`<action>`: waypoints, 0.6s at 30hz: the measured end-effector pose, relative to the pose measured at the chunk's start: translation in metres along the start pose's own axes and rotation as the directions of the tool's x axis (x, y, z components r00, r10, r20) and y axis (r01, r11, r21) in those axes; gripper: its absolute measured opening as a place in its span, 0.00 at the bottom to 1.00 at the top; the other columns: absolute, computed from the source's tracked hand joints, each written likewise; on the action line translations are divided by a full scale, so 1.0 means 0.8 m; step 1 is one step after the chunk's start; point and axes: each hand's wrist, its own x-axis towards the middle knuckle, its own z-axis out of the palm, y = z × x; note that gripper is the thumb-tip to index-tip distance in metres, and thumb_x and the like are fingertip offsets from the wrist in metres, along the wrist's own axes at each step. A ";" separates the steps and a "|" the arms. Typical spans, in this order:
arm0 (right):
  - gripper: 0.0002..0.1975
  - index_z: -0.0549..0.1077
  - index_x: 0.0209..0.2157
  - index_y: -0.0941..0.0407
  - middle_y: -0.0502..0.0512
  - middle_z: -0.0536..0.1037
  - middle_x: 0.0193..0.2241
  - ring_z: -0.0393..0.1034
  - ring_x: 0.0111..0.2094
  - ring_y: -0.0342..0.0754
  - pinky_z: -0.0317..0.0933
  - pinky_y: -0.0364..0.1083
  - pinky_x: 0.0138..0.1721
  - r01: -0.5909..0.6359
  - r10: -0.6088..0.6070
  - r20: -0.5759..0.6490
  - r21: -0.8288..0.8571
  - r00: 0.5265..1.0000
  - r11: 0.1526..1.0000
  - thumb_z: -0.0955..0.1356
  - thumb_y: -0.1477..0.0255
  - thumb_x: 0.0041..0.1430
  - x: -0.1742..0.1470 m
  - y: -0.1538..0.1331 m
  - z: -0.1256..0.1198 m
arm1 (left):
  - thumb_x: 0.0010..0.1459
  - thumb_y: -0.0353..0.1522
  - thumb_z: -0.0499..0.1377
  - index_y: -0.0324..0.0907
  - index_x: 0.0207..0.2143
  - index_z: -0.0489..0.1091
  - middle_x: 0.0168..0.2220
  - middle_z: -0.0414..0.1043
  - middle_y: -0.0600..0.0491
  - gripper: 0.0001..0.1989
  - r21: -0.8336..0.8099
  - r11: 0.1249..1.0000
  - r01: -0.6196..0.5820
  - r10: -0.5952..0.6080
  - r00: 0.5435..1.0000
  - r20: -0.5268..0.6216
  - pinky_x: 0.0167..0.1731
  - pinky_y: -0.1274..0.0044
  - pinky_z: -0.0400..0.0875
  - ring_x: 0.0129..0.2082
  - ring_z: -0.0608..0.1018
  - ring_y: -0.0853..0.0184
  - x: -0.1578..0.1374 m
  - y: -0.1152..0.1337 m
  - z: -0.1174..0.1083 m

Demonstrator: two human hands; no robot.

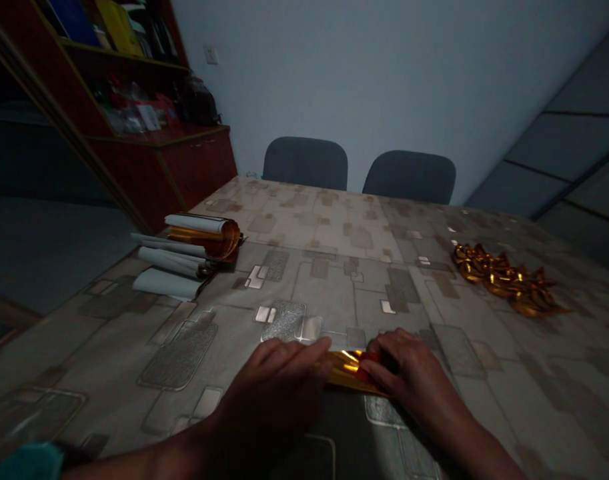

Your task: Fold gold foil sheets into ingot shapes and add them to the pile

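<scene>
A strip of shiny gold foil paper lies between my two hands, low over the near part of the table. My left hand has its fingers together around the strip's left end; the fingertips are dim and slightly blurred. At the other end, my right hand pinches the paper between thumb and bent fingers. A red patch shows beside the right thumb. Far to the right sits a cluster of folded gold foil pieces, with pointed tips. Curled sheets of gold foil paper with pale backs are stacked at the left.
The table has a patterned cover of squares and rectangles. Two grey chairs stand behind its far edge, against the wall. A reddish wooden cabinet with loaded shelves rises at the back left.
</scene>
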 end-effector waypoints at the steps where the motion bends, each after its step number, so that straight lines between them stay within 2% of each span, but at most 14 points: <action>1: 0.08 0.72 0.25 0.55 0.52 0.75 0.26 0.70 0.31 0.52 0.57 0.48 0.35 -0.001 0.001 0.009 -0.006 1.000 1.000 0.71 0.75 0.57 0.000 0.000 -0.001 | 0.59 0.28 0.57 0.41 0.59 0.62 0.62 0.67 0.45 0.24 -0.027 0.998 -0.052 0.053 0.998 0.043 0.54 0.58 0.70 0.56 0.73 0.51 -0.001 0.006 0.001; 2: 0.08 0.72 0.25 0.55 0.52 0.75 0.26 0.70 0.31 0.52 0.57 0.49 0.35 -0.001 0.001 0.018 -0.010 1.000 1.000 0.71 0.75 0.57 0.000 0.000 -0.002 | 0.59 0.30 0.58 0.39 0.63 0.57 0.64 0.63 0.45 0.30 -0.070 0.993 -0.099 0.105 0.991 0.082 0.59 0.57 0.63 0.62 0.66 0.50 -0.003 0.011 0.002; 4: 0.07 0.72 0.26 0.55 0.52 0.75 0.26 0.70 0.32 0.52 0.57 0.49 0.35 -0.001 0.001 0.030 -0.014 1.000 1.000 0.71 0.74 0.57 0.000 0.000 -0.003 | 0.59 0.35 0.60 0.36 0.67 0.47 0.67 0.57 0.42 0.39 -0.169 0.972 -0.164 0.191 0.970 0.153 0.63 0.57 0.57 0.67 0.58 0.50 -0.007 0.017 0.006; 8: 0.07 0.72 0.26 0.55 0.52 0.76 0.26 0.70 0.32 0.52 0.57 0.49 0.35 0.010 -0.010 0.028 0.001 1.000 1.000 0.70 0.74 0.58 -0.001 0.004 -0.001 | 0.59 0.39 0.61 0.37 0.70 0.34 0.69 0.49 0.41 0.48 -0.297 0.946 -0.127 0.201 0.951 0.234 0.65 0.59 0.53 0.69 0.53 0.53 -0.015 0.018 0.014; 13: 0.07 0.72 0.26 0.54 0.52 0.75 0.26 0.69 0.31 0.52 0.57 0.49 0.35 0.015 -0.015 0.004 0.016 1.000 1.000 0.68 0.74 0.58 -0.004 0.006 0.001 | 0.60 0.40 0.61 0.37 0.70 0.30 0.70 0.47 0.42 0.50 -0.340 0.932 -0.125 0.215 0.946 0.243 0.66 0.60 0.52 0.70 0.50 0.53 -0.016 0.015 0.011; 18: 0.09 0.72 0.25 0.54 0.52 0.76 0.26 0.70 0.32 0.51 0.57 0.49 0.35 0.018 -0.017 -0.014 0.034 1.000 0.999 0.67 0.73 0.61 -0.004 0.004 0.001 | 0.60 0.39 0.61 0.40 0.70 0.28 0.70 0.46 0.42 0.50 -0.343 0.934 -0.102 0.204 0.940 0.273 0.65 0.59 0.54 0.69 0.51 0.53 -0.014 0.017 0.004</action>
